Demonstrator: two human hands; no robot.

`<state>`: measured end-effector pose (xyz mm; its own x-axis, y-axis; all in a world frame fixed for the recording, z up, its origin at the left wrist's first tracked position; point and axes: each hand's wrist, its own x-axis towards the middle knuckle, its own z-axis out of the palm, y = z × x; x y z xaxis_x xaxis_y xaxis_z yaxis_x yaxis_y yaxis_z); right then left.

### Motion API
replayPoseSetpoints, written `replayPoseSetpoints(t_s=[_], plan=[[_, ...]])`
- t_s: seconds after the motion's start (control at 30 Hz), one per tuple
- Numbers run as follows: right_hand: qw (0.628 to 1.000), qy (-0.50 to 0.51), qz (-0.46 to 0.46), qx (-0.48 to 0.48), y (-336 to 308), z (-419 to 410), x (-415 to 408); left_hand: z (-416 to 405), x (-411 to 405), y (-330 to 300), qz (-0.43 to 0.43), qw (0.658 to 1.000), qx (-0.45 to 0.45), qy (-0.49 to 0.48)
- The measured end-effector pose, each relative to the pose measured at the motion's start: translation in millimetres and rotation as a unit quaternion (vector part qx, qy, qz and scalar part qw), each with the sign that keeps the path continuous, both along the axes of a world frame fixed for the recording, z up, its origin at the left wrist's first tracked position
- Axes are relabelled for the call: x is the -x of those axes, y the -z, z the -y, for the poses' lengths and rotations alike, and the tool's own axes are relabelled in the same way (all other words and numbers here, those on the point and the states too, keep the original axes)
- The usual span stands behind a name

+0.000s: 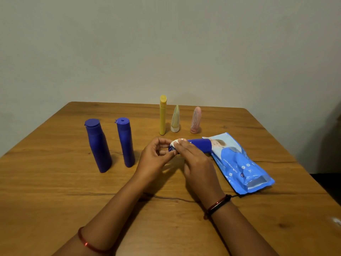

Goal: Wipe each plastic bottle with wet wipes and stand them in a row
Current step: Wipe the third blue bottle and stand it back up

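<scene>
Both hands, left and right, grip a blue bottle and white wipe; the pack reads "WIPES".

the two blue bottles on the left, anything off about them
Both stand upright, but the right one has its flip cap open, the dispensing hole showing on top. The left one is capped shut. No spill visible on the table.

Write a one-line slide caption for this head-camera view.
Both hands wipe a blue bottle held sideways with a white wipe, beside the wipes pack; five containers stand behind.
</scene>
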<state>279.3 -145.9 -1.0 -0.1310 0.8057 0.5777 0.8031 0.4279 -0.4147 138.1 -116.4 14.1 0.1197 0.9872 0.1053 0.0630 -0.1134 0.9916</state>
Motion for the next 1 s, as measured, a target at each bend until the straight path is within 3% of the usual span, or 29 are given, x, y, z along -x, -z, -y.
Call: replayPoseSetpoints(t_s=[0.37,0.53,0.73,1.0], plan=[[0.969,0.193,-0.087,0.129,0.9,-22.6,-55.3,1.3,4.2,-5.1,0.015,0.999,0.038,0.023],[0.987,0.13,-0.076,0.057,0.9,-12.3,-28.9,0.0,3.7,-3.2,0.014,0.999,0.043,0.017],[0.999,-0.003,0.035,-0.004,3.7,0.4,0.8,0.2,2.7,0.8,0.013,0.999,0.037,0.026],[0.988,0.148,-0.049,0.021,3.4,-15.6,-34.9,0.1,3.0,-3.0,-0.038,0.999,0.015,0.016]])
